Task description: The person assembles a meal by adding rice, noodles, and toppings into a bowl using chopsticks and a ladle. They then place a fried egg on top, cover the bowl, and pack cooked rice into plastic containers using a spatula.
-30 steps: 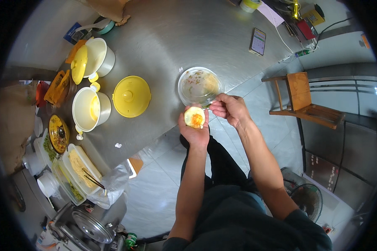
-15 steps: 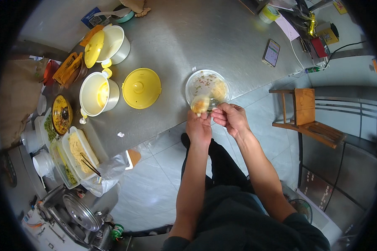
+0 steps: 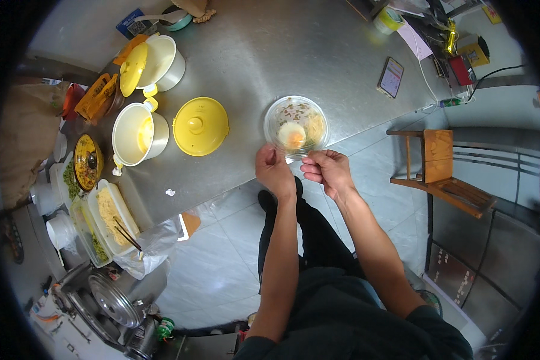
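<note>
A clear round plastic bowl stands near the front edge of the steel table. It holds noodles, toppings and a pale egg with an orange yolk. My left hand hovers just below the bowl's near rim, with its fingers curled in and nothing visible in them. My right hand is beside it, fingertips pinched together and pointing at the rim. Both hands are very close to the bowl. I cannot tell whether they touch it.
Left of the bowl lie a yellow lid and an open white pot, with a second white pot behind. A phone lies at the right. Trays of noodles sit at the left end. A wooden chair stands at my right.
The round yellow egg that my left hand held above the table's edge now lies in the bowl. Both hands have dropped back to the bowl's near rim.
</note>
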### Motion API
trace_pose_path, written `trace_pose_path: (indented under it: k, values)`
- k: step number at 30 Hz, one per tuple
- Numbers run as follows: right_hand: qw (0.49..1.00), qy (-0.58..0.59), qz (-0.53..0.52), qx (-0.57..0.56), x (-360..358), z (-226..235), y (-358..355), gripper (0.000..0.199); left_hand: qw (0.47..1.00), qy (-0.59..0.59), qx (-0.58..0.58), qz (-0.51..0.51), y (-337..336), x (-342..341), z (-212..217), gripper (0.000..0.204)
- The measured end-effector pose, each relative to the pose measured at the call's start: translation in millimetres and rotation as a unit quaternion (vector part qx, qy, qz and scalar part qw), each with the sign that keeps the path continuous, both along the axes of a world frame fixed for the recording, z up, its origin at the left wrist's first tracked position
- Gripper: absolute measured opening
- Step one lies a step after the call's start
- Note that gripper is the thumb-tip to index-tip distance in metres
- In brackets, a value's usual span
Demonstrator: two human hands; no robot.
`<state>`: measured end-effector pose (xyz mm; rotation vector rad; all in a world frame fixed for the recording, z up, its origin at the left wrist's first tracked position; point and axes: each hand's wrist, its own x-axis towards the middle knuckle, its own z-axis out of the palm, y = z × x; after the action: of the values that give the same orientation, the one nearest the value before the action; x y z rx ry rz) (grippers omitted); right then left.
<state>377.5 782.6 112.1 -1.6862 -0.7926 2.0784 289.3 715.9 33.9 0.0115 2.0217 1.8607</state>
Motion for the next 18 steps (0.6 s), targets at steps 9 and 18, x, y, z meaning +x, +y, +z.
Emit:
trace_pose_path:
  k: [9, 18]
  values:
    - [0.981, -0.149, 0.119, 0.044, 8, -21, -1, 0.027, 0.997, -0.073, 0.037, 0.007, -28, -14, -10, 0.035]
    - [0.626, -0.130, 0.343, 0.688, -37, -41, 109, 0.058, 0.872, 0.403, -0.183, -0.212, 22, -39, -9, 0.061]
